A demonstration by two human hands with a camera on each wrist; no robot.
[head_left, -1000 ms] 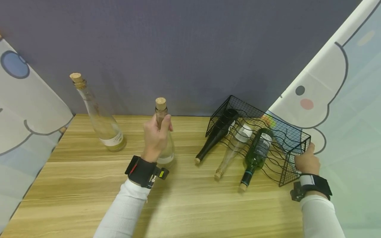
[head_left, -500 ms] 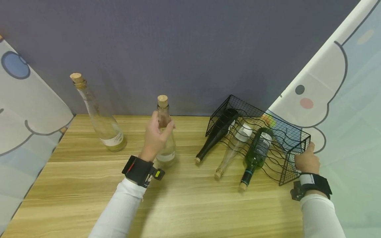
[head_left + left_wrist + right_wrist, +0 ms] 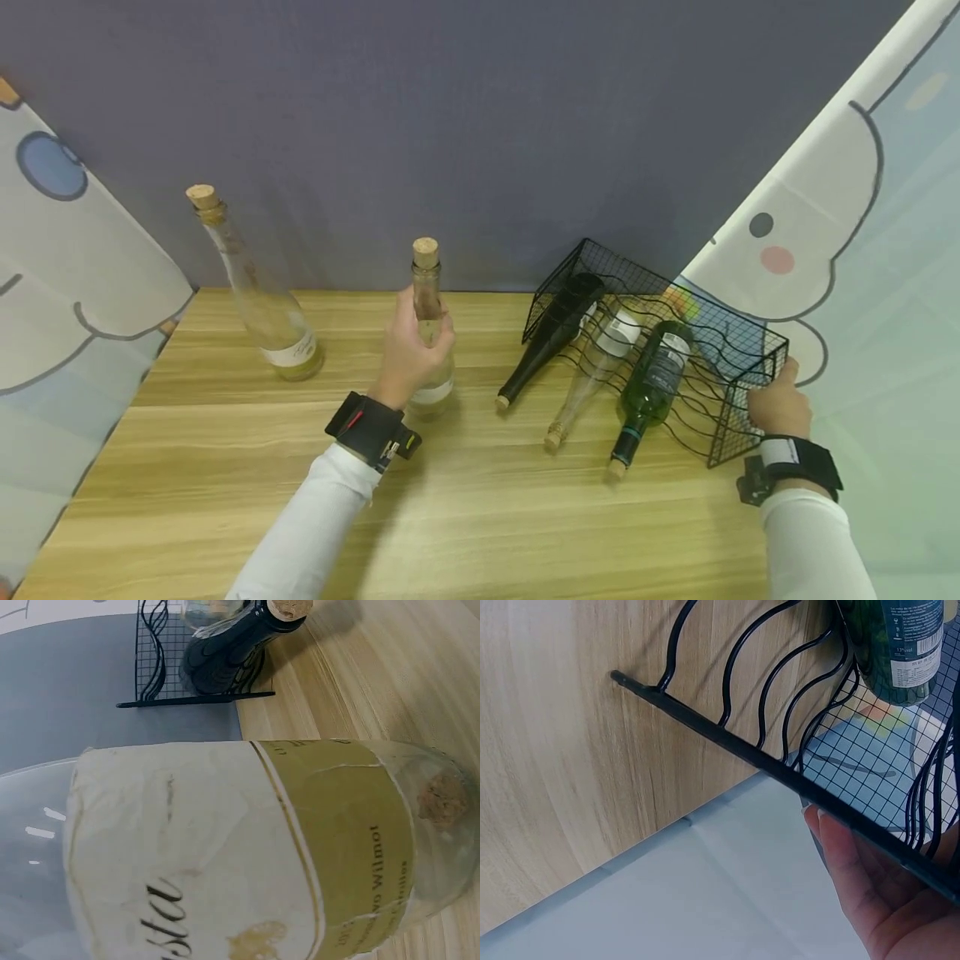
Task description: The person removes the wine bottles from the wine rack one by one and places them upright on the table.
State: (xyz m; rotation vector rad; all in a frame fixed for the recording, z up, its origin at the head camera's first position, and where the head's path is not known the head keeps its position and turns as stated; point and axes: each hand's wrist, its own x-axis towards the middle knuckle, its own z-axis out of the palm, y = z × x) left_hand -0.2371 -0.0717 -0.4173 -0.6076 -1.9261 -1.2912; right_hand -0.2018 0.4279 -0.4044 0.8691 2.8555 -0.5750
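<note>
A clear glass bottle [image 3: 431,392] with a cork stands nearly upright on the wooden table. My left hand [image 3: 412,350] grips it round the lower neck, thumb in front and fingers partly hidden behind. In the left wrist view the bottle's cream and olive label [image 3: 187,825] fills the middle. At the right, my right hand [image 3: 780,404] holds the end of a black wire wine rack [image 3: 720,417]; in the right wrist view the fingers [image 3: 840,847] lie against its side frame. A dark bottle [image 3: 551,329], a clear bottle [image 3: 596,367] and a green bottle [image 3: 652,383] lie tilted in the rack, corks toward me.
Another clear corked bottle [image 3: 281,325] stands at the left of the wooden table [image 3: 570,533]. A grey panel [image 3: 480,142] rises behind the table. A printed white and pale blue sheet [image 3: 885,350] hangs at the right, beside the rack.
My left hand has loosened and slid lower on the bottle's neck, and the bottle has moved slightly right. The right hand keeps its place on the rack. The head view has shifted a little.
</note>
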